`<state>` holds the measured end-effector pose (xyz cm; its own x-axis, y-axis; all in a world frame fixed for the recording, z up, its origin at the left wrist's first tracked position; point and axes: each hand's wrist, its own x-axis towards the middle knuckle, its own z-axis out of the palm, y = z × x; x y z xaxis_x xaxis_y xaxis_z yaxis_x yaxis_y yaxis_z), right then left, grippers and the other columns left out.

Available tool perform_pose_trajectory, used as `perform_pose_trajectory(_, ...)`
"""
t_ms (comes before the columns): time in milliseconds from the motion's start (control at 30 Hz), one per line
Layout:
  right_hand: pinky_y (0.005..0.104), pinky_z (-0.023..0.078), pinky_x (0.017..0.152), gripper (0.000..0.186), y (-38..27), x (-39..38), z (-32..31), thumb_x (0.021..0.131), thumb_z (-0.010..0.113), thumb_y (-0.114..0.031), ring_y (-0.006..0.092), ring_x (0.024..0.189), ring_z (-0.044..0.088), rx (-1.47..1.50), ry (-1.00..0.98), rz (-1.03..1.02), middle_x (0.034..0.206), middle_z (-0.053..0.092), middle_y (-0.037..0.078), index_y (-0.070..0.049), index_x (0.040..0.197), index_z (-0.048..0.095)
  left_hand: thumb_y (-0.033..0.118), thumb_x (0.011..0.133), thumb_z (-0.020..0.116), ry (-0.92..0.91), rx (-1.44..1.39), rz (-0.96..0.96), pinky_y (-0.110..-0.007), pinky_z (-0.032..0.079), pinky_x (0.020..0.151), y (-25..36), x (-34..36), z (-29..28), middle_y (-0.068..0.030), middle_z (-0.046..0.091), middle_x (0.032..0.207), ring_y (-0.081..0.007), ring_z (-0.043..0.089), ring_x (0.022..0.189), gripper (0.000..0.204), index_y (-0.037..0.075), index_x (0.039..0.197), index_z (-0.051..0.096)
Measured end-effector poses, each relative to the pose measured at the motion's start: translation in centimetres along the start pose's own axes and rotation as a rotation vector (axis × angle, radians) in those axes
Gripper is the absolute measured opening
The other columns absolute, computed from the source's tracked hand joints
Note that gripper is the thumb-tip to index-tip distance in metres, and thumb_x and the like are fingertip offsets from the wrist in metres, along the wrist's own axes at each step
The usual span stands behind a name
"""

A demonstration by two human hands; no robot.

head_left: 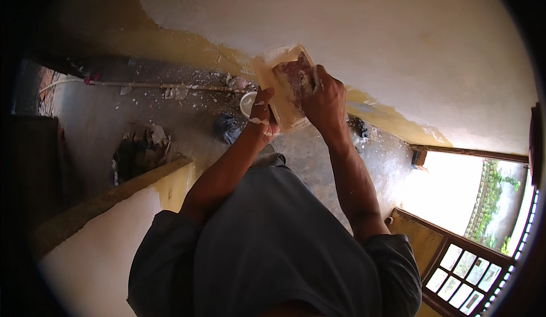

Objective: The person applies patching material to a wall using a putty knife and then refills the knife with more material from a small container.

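My left hand (263, 112), marked with white putty, grips the left edge of a cream rectangular tray or board (263, 67) held out in front of me. My right hand (324, 98) is closed on a wide, stained, putty-smeared scraper (293, 75), whose blade lies over the face of the tray. The right fingertips are partly hidden. A round white container (247, 104) on the floor shows behind my left hand, partly covered by it. Ahead, the wall (409, 55) is coated pale above a rough yellowish strip.
A pipe (142, 84) runs across the white-spattered floor (318, 169). A dark plastic bag (227, 128) and crumpled debris (142, 152) lie at left. A half wall (102, 231) edges the lower left. At right are a bright doorway (438, 186) and a gridded window (463, 274).
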<state>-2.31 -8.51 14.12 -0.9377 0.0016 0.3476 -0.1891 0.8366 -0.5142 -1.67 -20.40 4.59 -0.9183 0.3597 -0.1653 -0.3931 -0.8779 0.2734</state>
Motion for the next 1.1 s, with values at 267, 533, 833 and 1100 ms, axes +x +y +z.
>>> perform_pose_trajectory(267, 0.0468, 0.051, 0.067, 0.023, 4.6, -2.8, -4.1, 0.085, 0.069, -0.018, 0.0459, 0.079, 0.064, 0.009, 0.056, 0.137, 0.079, 0.065, 0.026, 0.0, 0.097, 0.063, 0.029, 0.077, 0.07, -0.125, 0.032, -0.136, -0.044, 0.047, 0.107, -6.7, 2.8, 2.3, -0.0128, 0.055, 0.134, -0.028, 0.055, 0.124, 0.075, 0.009, 0.142, 0.04)
perform_pose_trajectory(533, 0.0486, 0.049, 0.074, 0.024, 14.5, -4.8, -12.4, 0.089, 0.065, -0.025, 0.0448, 0.084, 0.063, -0.108, 0.04, 0.431, 0.087, 0.067, 0.024, -0.001, 0.095, 0.062, 0.037, 0.084, 0.069, -0.141, -0.029, -0.345, -0.053, 0.042, 0.109, -15.8, 3.5, 3.1, -0.0141, 0.048, 0.143, -0.0328, 0.05, 0.13, 0.073, 0.012, 0.145, 0.038)
perform_pose_trajectory(833, 0.0498, 0.05, 0.075, 0.026, 22.2, -7.3, -17.7, 0.085, 0.068, -0.019, 0.0468, 0.087, 0.062, 0.03, -0.046, 0.308, 0.091, 0.066, 0.026, -0.003, 0.104, 0.064, 0.064, 0.092, 0.048, -0.219, -0.288, -0.267, -0.052, 0.042, 0.108, -28.1, 5.0, 5.7, -0.0106, 0.046, 0.147, -0.0315, 0.049, 0.131, 0.073, 0.017, 0.147, 0.039)
perform_pose_trajectory(1100, 0.0481, 0.049, 0.065, 0.02, 27.1, -7.9, -21.1, 0.08, 0.072, -0.013, 0.0473, 0.077, 0.062, 0.096, -0.06, 0.105, 0.079, 0.064, 0.026, 0.001, 0.092, 0.063, 0.052, 0.098, 0.044, -0.234, -0.283, -0.189, -0.047, 0.042, 0.109, -34.4, 6.9, 9.6, -0.0069, 0.048, 0.144, -0.0266, 0.048, 0.132, 0.057, 0.02, 0.146, 0.039)
